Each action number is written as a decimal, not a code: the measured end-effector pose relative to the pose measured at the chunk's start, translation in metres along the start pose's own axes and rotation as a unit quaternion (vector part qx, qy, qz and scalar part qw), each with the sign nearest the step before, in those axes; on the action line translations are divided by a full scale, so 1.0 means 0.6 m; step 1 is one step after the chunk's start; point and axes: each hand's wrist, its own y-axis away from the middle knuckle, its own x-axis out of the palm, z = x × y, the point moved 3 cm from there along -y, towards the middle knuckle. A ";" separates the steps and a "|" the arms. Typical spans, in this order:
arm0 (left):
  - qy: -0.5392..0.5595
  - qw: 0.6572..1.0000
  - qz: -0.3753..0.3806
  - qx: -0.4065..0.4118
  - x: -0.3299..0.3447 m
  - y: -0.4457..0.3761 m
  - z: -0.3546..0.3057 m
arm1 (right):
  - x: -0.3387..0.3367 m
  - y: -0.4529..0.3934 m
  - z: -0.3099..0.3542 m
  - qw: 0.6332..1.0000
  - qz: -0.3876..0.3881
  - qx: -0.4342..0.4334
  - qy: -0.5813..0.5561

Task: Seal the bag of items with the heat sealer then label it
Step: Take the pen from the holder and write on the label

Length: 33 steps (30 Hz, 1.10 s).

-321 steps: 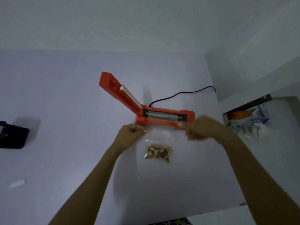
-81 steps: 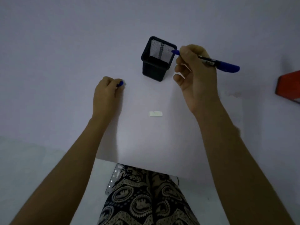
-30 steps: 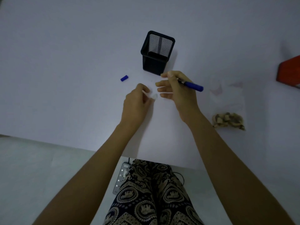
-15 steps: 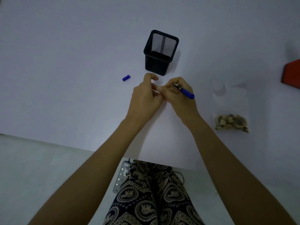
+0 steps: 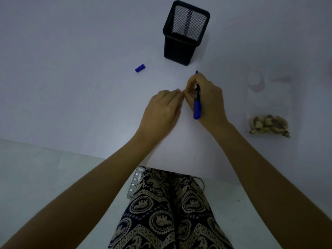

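Left hand (image 5: 162,108) sits at the centre of the frame, its fingers drawn together and meeting the right hand's fingertips over the table (image 5: 71,87). It seems to pinch the small white label, which was plain between the fingers a second ago but is now hidden, so what it grips I cannot tell for sure.

Up and to the left of it the blue pen cap (image 5: 140,68) lies alone, where it lay a second ago. Further right, at the top of the frame, the black mesh pen holder (image 5: 186,31) stands upright, apart from both hands.

Just right of centre, the right hand (image 5: 206,97) is closed around the blue marker (image 5: 197,105). This is the change: half a second back the marker pointed out to the right, and now it has swung round so the barrel runs toward the person and a bit of blue shows past the knuckles at the far end. I read that as turning the pen toward a writing grip — the label is about to be written, not yet stuck.

At the right edge of the frame the clear bag (image 5: 268,112) lies flat, well apart from the hands, its brown pieces bunched at the lower end. It sits away from the sealer, so sealing looks done — labelling is what remains.
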 end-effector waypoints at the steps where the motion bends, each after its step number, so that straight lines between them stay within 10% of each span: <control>1: -0.027 0.999 0.013 0.021 0.006 0.009 0.003 | 0.002 0.001 -0.002 1.000 -0.001 -0.003 0.020; 11: -0.011 0.999 0.004 0.051 -0.004 0.020 0.008 | 0.029 0.007 0.027 0.991 -0.003 -0.118 0.063; 33: 0.013 0.999 -0.020 0.025 -0.008 0.027 0.018 | 0.054 -0.037 0.021 0.967 -0.051 0.124 -0.218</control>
